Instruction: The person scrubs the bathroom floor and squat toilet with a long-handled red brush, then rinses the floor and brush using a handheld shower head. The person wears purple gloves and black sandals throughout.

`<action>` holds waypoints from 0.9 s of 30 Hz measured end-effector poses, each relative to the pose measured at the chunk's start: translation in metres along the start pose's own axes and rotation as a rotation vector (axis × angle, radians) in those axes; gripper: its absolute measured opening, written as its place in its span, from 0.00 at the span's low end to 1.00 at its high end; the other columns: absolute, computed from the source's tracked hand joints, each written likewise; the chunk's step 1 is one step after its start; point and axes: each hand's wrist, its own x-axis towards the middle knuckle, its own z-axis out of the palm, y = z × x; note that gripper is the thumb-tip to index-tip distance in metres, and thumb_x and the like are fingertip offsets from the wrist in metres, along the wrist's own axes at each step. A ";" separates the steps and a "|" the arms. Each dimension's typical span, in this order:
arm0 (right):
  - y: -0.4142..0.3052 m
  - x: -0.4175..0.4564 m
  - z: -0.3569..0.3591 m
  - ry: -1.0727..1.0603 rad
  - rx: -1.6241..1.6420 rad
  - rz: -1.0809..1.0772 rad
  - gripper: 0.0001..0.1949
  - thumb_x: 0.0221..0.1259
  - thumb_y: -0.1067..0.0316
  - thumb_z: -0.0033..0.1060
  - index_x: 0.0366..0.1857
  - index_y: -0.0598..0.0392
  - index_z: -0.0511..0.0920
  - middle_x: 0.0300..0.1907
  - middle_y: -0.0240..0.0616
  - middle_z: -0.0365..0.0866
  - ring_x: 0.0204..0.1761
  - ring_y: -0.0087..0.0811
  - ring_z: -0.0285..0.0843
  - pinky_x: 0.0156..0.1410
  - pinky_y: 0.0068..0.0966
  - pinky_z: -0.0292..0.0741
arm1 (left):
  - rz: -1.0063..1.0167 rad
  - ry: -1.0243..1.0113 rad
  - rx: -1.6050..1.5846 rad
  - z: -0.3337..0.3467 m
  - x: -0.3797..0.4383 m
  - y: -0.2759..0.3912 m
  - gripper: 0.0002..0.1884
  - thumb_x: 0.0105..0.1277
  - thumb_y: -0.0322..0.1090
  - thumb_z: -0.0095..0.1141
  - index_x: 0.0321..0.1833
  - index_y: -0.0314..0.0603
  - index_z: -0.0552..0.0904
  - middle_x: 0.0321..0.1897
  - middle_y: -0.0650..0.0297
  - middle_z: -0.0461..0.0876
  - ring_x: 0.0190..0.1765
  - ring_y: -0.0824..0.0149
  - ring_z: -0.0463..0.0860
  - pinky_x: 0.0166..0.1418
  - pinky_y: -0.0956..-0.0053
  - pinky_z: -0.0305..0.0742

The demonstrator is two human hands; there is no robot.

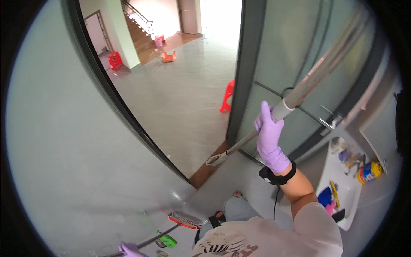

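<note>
My right hand (269,135), in a lilac rubber glove, grips a metal pole (244,141) just below its white collar (283,110). The pole slants from a pale looped end piece (217,159) near the doorway floor up to the upper right, where it blurs against the glass door (282,48). At the bottom edge, my left hand (130,249), gloved alike and partly cut off, is around the dark handle of a broom (160,235). The broom's red head (184,221) has its bristles turned upward, near my feet.
A white washbasin (348,196) at right holds cloths and a yellow bottle (370,172). A green bottle (167,240) is beside the broom. Beyond the brown threshold (208,168) stand red stools (115,61). The door handle (330,123) juts out at right.
</note>
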 end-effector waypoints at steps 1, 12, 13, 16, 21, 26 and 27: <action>0.014 0.015 0.013 -0.035 0.000 0.009 0.12 0.61 0.64 0.57 0.23 0.49 0.65 0.14 0.21 0.56 0.13 0.15 0.49 0.19 0.18 0.47 | 0.012 0.000 0.000 -0.005 0.000 -0.016 0.08 0.62 0.34 0.55 0.31 0.37 0.73 0.26 0.63 0.70 0.26 0.68 0.67 0.29 0.70 0.67; 0.231 0.143 0.190 -0.938 -0.112 0.250 0.13 0.56 0.62 0.64 0.20 0.56 0.73 0.16 0.22 0.68 0.20 0.13 0.64 0.23 0.18 0.62 | -0.065 0.426 0.306 0.045 -0.075 -0.083 0.10 0.58 0.37 0.55 0.29 0.37 0.75 0.24 0.60 0.74 0.27 0.66 0.73 0.31 0.69 0.69; 0.249 0.146 0.208 -1.003 -0.122 0.295 0.15 0.55 0.59 0.65 0.19 0.59 0.74 0.16 0.23 0.69 0.22 0.13 0.64 0.26 0.20 0.64 | -0.046 0.457 0.315 0.048 -0.079 -0.100 0.10 0.59 0.38 0.54 0.29 0.37 0.75 0.23 0.61 0.74 0.27 0.66 0.73 0.32 0.68 0.70; 0.286 0.135 0.262 -1.321 -0.163 0.354 0.14 0.55 0.58 0.64 0.26 0.61 0.77 0.19 0.24 0.71 0.25 0.15 0.65 0.31 0.21 0.67 | -0.006 0.587 0.364 0.039 -0.098 -0.138 0.13 0.62 0.42 0.51 0.30 0.38 0.75 0.23 0.62 0.74 0.28 0.67 0.73 0.35 0.66 0.70; 0.345 0.085 0.331 -1.676 -0.062 0.374 0.15 0.56 0.57 0.63 0.29 0.61 0.77 0.21 0.26 0.72 0.26 0.16 0.64 0.33 0.22 0.68 | -0.059 0.682 0.503 0.052 -0.143 -0.182 0.16 0.65 0.47 0.48 0.32 0.39 0.74 0.23 0.61 0.75 0.29 0.66 0.73 0.38 0.64 0.70; 0.372 -0.004 0.390 -1.948 -0.113 0.327 0.18 0.55 0.54 0.62 0.31 0.62 0.78 0.22 0.32 0.76 0.26 0.19 0.70 0.34 0.23 0.71 | -0.292 0.592 0.780 0.123 -0.164 -0.159 0.17 0.64 0.47 0.49 0.33 0.39 0.75 0.24 0.59 0.76 0.30 0.62 0.74 0.39 0.63 0.70; 0.372 -0.026 0.398 -1.996 -0.140 0.317 0.18 0.54 0.54 0.62 0.31 0.63 0.78 0.22 0.33 0.76 0.26 0.20 0.71 0.34 0.23 0.71 | -0.323 0.569 0.831 0.130 -0.168 -0.153 0.17 0.64 0.48 0.49 0.33 0.38 0.75 0.24 0.59 0.76 0.30 0.61 0.74 0.39 0.63 0.70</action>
